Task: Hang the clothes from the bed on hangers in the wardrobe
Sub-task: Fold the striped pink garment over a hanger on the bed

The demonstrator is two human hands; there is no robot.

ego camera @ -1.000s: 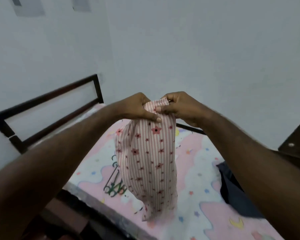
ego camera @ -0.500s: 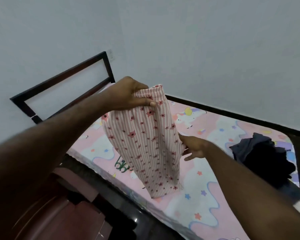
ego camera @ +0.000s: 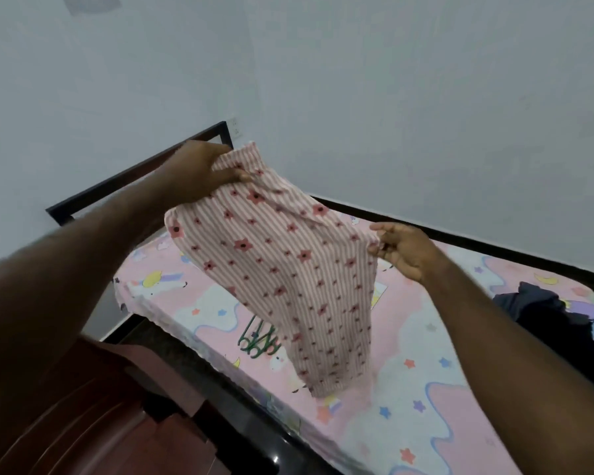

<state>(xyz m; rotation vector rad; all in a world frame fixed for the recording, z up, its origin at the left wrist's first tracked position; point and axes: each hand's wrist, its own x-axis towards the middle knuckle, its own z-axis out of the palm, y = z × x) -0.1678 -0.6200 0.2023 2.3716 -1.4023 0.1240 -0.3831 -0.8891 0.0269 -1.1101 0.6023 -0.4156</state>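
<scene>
both hands are gripping the striped pink garment (ego camera: 282,269) over the bed (ego camera: 426,389), left hand (ego camera: 199,173) bunching the top, right hand (ego camera: 403,250) pinching an edge, its length hanging downward

One wide-angle camera, worn on the person's head at the near side of the bed (ego camera: 391,389), looks forward and down across it toward the white wall corner (ego camera: 247,63), close above both outstretched arms.

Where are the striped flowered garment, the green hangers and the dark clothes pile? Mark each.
striped flowered garment (ego camera: 278,269), head view, middle of the hanging cloth.
green hangers (ego camera: 258,341), head view, looped part showing left of the garment.
dark clothes pile (ego camera: 559,323), head view, centre of the heap.
</scene>
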